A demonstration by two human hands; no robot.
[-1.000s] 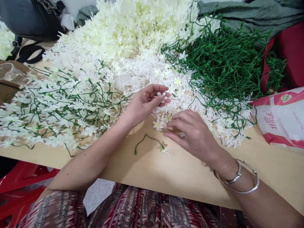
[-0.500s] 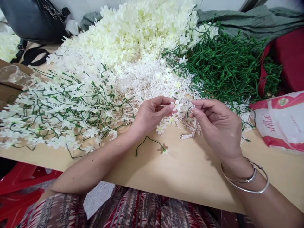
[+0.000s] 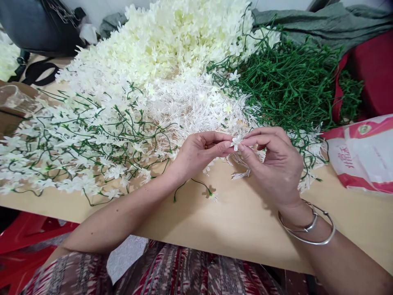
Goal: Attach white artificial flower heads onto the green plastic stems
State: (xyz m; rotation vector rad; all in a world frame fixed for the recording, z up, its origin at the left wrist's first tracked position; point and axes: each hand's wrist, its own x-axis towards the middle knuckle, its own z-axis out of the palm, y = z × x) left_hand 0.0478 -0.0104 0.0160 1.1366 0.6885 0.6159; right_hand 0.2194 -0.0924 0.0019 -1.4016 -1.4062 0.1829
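Observation:
Between my two hands is a small white artificial flower [image 3: 236, 142], pinched by the thumb and forefinger of my left hand [image 3: 201, 153]. My right hand [image 3: 272, 164] meets it from the right, thumb and forefinger closed at the petals' edge; whatever thin thing they pinch is hidden. Behind the hands spreads a heap of white thread-like stamens [image 3: 184, 108], and a small bunch of stamens [image 3: 241, 175] lies under my right fingers. On the table in front of my left wrist rests one green stem [image 3: 201, 183] with a white tuft at its end.
A tall pile of cream petals [image 3: 172, 37] stands at the back. Flowers on green stems [image 3: 92, 143] cover the left side, bare green stems [image 3: 291, 82] the right. Around them are a pink-and-white packet [image 3: 362, 153], a black bag [image 3: 37, 26] and a clear cup [image 3: 16, 98].
My right hand has moved left from the stamens to the flower, so both hands' fingertips now meet there. My left hand has shifted slightly right and down with the flower.

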